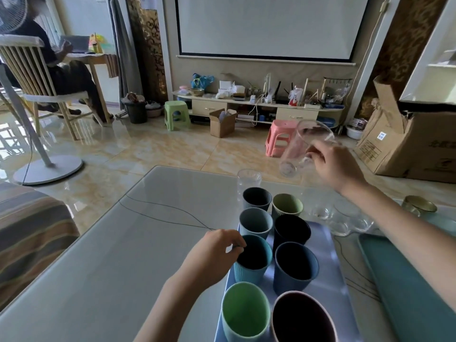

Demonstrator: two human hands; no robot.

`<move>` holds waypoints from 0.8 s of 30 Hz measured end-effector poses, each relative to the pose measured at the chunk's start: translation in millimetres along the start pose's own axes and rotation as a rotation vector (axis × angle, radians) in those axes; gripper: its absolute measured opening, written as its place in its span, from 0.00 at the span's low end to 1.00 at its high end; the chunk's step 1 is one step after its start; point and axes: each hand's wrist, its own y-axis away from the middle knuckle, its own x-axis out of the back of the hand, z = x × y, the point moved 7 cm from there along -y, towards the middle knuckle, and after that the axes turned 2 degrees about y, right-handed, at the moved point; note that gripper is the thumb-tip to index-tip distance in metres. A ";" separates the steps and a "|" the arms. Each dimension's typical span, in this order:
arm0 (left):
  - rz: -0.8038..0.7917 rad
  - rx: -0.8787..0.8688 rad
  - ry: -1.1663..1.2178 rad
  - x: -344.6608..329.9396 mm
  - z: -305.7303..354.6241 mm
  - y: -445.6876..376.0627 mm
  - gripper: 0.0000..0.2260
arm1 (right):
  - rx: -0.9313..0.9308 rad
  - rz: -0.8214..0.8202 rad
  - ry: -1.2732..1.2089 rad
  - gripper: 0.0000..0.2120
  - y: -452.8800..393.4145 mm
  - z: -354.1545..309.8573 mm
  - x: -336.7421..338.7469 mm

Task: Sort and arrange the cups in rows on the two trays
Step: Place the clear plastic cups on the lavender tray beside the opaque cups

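Right hand [336, 164] clasping tilted clear glass cup [302, 149], base down-left, above tabletop's far edge; left hand [217, 253] pinching ribbed light-blue cup's [253, 261] rim

Your teal tray [404, 287] and pink cup [303, 319] are cut off at the lower right edge; the raised glass [303, 146] is motion-blurred.
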 end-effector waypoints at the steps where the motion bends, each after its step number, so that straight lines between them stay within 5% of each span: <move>1: 0.006 -0.007 0.007 1.9 2.3 0.8 0.08 | 0.006 0.039 -0.035 0.05 13.6 1.7 20.6; 5: 0.100 -0.040 0.123 9.1 24.7 8.2 0.10 | 0.005 0.035 -0.066 0.05 84.1 16.3 65.4; 10: 0.144 -0.189 0.138 -1.3 102.3 -15.0 0.14 | -0.093 -0.219 -0.054 0.01 139.1 54.0 37.6; 17: -0.146 -0.548 -0.468 -91.7 183.4 -100.8 0.19 | -0.128 -0.397 -0.095 0.04 150.3 76.9 -18.2; 24: -0.318 -0.417 -0.789 -122.4 149.7 -153.3 0.09 | -0.092 -0.508 -0.092 0.06 126.0 84.7 -39.8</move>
